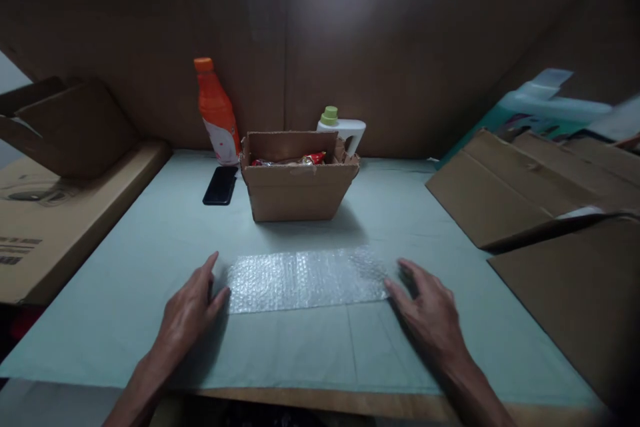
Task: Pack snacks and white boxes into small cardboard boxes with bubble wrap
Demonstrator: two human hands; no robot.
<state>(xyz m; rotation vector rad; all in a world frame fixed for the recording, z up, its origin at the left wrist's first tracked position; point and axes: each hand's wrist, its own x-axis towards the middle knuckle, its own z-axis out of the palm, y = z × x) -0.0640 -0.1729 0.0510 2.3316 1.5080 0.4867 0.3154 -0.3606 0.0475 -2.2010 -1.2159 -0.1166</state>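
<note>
A strip of clear bubble wrap (306, 279) lies flat on the pale green tablecloth, its long side running left to right. At its left end is my left hand (193, 300), thumb and fingers apart, with the thumb tip by the wrap's edge. My right hand (429, 303) is at the opposite end, fingers also spread, its thumb close to the corner; whether it touches cannot be made out. Behind the wrap stands an open cardboard box (301, 192) with red, shiny packets (313, 159) showing inside.
Behind the box stand an orange bottle (218, 110) and a white bottle with a green cap (343, 127). A black phone (221, 185) lies left of it. Cardboard boxes (530, 193) and a teal jug (540, 110) crowd the right; more cardboard (80, 213) stands left.
</note>
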